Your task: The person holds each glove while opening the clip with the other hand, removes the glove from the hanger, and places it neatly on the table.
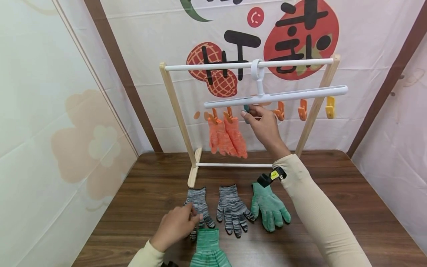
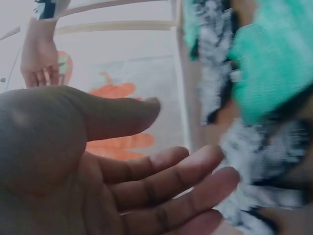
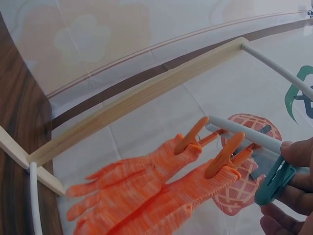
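Two hands | right hand (image 1: 263,124) pinches teal clip (image 3: 275,182) | left hand (image 1: 176,225) relaxed-open, touching grey glove (image 1: 199,207)

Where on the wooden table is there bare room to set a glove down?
Bare wood lies right of the green knit glove toward the table's right edge, and left of the grey striped glove. The middle, by the left hand, is crowded with gloves.
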`<state>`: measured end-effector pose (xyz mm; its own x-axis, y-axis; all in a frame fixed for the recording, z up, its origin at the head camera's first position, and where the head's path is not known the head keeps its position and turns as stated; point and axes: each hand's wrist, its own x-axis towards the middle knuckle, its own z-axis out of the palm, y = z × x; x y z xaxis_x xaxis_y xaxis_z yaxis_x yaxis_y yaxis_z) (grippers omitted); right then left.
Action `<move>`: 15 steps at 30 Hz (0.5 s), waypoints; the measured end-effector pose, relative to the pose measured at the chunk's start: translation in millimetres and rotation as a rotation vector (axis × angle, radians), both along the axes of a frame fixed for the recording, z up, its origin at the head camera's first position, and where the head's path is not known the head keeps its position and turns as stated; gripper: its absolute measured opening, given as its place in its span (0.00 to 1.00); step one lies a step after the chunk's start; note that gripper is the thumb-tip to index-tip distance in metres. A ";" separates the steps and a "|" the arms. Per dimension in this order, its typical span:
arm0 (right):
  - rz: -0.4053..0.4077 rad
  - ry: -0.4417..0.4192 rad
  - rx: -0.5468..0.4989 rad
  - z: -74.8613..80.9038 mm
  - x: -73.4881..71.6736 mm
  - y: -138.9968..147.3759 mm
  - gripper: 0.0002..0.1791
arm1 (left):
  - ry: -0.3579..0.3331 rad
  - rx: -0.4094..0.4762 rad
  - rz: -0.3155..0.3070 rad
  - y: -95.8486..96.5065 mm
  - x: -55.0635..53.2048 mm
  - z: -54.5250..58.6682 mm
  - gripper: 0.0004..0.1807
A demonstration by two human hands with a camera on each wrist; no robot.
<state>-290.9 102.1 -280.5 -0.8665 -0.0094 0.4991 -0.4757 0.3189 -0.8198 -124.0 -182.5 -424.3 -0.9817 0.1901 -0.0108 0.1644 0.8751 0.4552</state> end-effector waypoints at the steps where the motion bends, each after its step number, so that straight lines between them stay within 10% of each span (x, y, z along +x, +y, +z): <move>1: 0.001 0.004 0.004 0.0 0.1 -0.3 0.24 | 0.022 0.016 0.000 2.2 -5.3 3.9 0.12; 15: 0.043 0.043 -0.017 -3.7 -0.4 -3.9 0.24 | 0.213 0.222 -0.036 37.7 -58.2 40.0 0.11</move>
<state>-291.3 98.2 -284.3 -0.8430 -0.0379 0.5366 -0.5240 0.2836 -0.8031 -182.2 -144.8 -384.3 -0.9500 0.1997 0.2400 0.3059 0.7496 0.5869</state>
